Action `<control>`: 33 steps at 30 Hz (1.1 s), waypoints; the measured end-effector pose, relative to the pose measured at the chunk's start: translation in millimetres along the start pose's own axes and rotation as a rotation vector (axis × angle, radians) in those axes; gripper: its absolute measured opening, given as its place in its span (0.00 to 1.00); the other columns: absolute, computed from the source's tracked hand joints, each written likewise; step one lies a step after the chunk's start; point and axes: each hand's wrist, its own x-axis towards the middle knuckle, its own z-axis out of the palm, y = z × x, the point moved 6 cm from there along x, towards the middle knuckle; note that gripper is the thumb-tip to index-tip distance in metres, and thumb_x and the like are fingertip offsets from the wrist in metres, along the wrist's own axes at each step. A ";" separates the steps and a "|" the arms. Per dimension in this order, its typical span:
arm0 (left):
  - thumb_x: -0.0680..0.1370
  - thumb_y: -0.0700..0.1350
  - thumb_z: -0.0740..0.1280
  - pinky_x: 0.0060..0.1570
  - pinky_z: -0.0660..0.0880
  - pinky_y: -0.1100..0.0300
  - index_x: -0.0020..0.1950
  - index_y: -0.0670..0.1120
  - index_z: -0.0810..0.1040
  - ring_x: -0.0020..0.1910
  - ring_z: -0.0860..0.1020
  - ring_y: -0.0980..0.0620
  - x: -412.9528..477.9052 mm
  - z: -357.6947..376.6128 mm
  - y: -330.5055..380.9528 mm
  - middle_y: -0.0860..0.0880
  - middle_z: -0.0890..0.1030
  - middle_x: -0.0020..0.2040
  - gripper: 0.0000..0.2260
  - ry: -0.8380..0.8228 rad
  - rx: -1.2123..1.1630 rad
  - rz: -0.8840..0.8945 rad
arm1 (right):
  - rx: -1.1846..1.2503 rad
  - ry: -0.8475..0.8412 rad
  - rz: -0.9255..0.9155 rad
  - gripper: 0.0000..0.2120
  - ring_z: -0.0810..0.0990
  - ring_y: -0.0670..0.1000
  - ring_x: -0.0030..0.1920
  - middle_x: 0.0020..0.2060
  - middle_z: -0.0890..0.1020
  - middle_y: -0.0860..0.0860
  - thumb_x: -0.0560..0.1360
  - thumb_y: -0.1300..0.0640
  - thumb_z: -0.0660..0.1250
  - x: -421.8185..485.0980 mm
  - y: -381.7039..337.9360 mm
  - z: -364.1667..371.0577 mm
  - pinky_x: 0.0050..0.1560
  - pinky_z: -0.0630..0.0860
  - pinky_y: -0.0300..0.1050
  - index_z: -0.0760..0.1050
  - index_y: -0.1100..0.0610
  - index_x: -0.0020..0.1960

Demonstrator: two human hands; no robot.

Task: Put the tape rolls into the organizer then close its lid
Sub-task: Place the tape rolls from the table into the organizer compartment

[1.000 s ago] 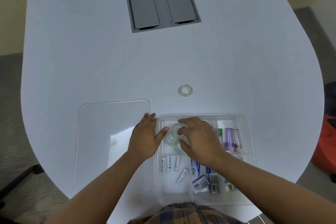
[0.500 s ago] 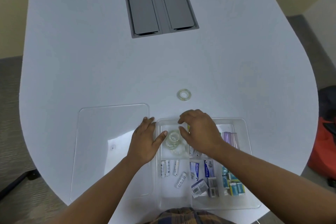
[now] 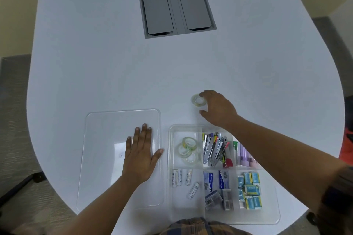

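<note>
A clear tape roll [image 3: 197, 100] lies flat on the white table just beyond the organizer. My right hand [image 3: 219, 109] is curled around its right side, fingertips touching it, thumb below; the roll still rests on the table. The clear plastic organizer [image 3: 172, 158] sits at the near edge, and its top-left compartment holds three tape rolls [image 3: 188, 149] piled together. The clear lid [image 3: 107, 139] lies flat on the table to the organizer's left. My left hand [image 3: 140, 156] rests flat on the lid's right part, fingers spread.
Other organizer compartments hold staplers [image 3: 214, 149], batteries [image 3: 181, 177], staple boxes [image 3: 217, 187] and small blue-yellow packs [image 3: 249, 189]. A grey recessed cable hatch [image 3: 174, 2] is set into the table far ahead. The table's curved edge runs close on both sides.
My right hand left the tape compartment and reached forward to the loose roll beyond the organizer. My left hand slid from the organizer's left wall onto the lid.
</note>
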 end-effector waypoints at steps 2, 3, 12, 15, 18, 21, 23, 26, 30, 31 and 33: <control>0.78 0.66 0.46 0.75 0.41 0.47 0.78 0.49 0.40 0.78 0.38 0.51 1.9 1.8 -0.6 0.51 0.41 0.79 0.34 -0.015 0.016 0.000 | -0.005 0.002 -0.007 0.30 0.73 0.58 0.65 0.70 0.71 0.52 0.72 0.53 0.72 2.3 1.6 1.9 0.61 0.74 0.55 0.66 0.52 0.71; 0.78 0.66 0.45 0.75 0.41 0.47 0.78 0.49 0.39 0.77 0.38 0.51 4.6 1.7 0.2 0.51 0.41 0.79 0.34 -0.024 0.026 0.004 | -0.005 0.000 -0.008 0.31 0.73 0.57 0.64 0.69 0.71 0.51 0.72 0.53 0.73 2.9 2.9 2.3 0.60 0.74 0.55 0.66 0.51 0.71; 0.78 0.66 0.42 0.75 0.41 0.47 0.77 0.48 0.38 0.77 0.37 0.49 9.4 2.1 2.3 0.50 0.40 0.79 0.34 -0.047 0.074 0.017 | -0.103 0.039 0.075 0.09 0.76 0.55 0.53 0.52 0.77 0.52 0.72 0.53 0.71 -0.6 9.1 -0.5 0.49 0.76 0.50 0.77 0.53 0.51; 0.78 0.66 0.43 0.75 0.42 0.46 0.78 0.48 0.41 0.78 0.39 0.49 9.0 1.0 3.0 0.49 0.42 0.79 0.34 -0.034 0.074 0.024 | -0.130 0.027 0.080 0.12 0.76 0.55 0.53 0.53 0.77 0.52 0.72 0.53 0.71 -1.9 10.1 -1.1 0.49 0.76 0.50 0.76 0.52 0.55; 0.78 0.66 0.44 0.74 0.42 0.46 0.78 0.47 0.41 0.78 0.40 0.49 9.0 0.9 4.2 0.49 0.42 0.79 0.35 -0.036 0.059 0.028 | -0.274 0.050 0.052 0.11 0.76 0.54 0.51 0.52 0.77 0.52 0.73 0.55 0.70 -0.4 9.3 -3.0 0.46 0.74 0.48 0.77 0.51 0.55; 0.77 0.67 0.42 0.74 0.39 0.47 0.77 0.47 0.40 0.77 0.38 0.49 9.9 -0.2 4.0 0.50 0.40 0.79 0.35 -0.057 0.057 0.028 | -0.502 0.085 -0.026 0.09 0.75 0.53 0.48 0.47 0.76 0.51 0.73 0.57 0.68 1.7 2.4 -4.9 0.41 0.69 0.45 0.79 0.52 0.53; 0.76 0.68 0.40 0.73 0.37 0.48 0.76 0.48 0.37 0.76 0.35 0.49 8.9 -1.5 1.1 0.50 0.37 0.78 0.36 -0.071 0.056 0.028 | -0.520 0.072 -0.042 0.08 0.75 0.53 0.47 0.45 0.75 0.52 0.73 0.55 0.67 1.1 -2.8 -6.2 0.40 0.67 0.44 0.80 0.53 0.51; 0.75 0.68 0.39 0.73 0.35 0.49 0.76 0.49 0.35 0.76 0.33 0.50 10.2 -0.5 0.8 0.51 0.36 0.78 0.36 -0.083 0.040 0.029 | -0.268 0.102 -0.010 0.08 0.76 0.54 0.44 0.43 0.76 0.52 0.71 0.52 0.69 -8.7 -9.1 -16.4 0.40 0.70 0.44 0.79 0.56 0.47; 0.76 0.68 0.41 0.74 0.37 0.47 0.77 0.49 0.37 0.76 0.35 0.50 12.1 1.8 1.6 0.51 0.38 0.78 0.36 -0.064 0.038 0.039 | 0.049 0.223 -0.121 0.10 0.73 0.51 0.41 0.40 0.75 0.50 0.67 0.52 0.72 -51.4 -35.3 -29.6 0.37 0.70 0.43 0.76 0.54 0.45; 0.77 0.68 0.42 0.74 0.38 0.47 0.77 0.49 0.37 0.77 0.35 0.50 12.1 2.5 0.6 0.50 0.39 0.78 0.35 -0.059 0.038 0.038 | 0.071 0.225 -0.166 0.10 0.73 0.50 0.40 0.39 0.74 0.49 0.66 0.53 0.73 -64.7 -43.6 -28.7 0.36 0.70 0.43 0.76 0.54 0.45; 0.77 0.67 0.42 0.74 0.38 0.47 0.77 0.49 0.37 0.77 0.35 0.50 11.5 3.9 0.2 0.50 0.39 0.78 0.35 -0.054 0.047 0.038 | 0.077 0.188 -0.223 0.10 0.73 0.49 0.39 0.38 0.73 0.47 0.66 0.53 0.73 -89.0 -54.9 -21.1 0.35 0.67 0.41 0.76 0.53 0.45</control>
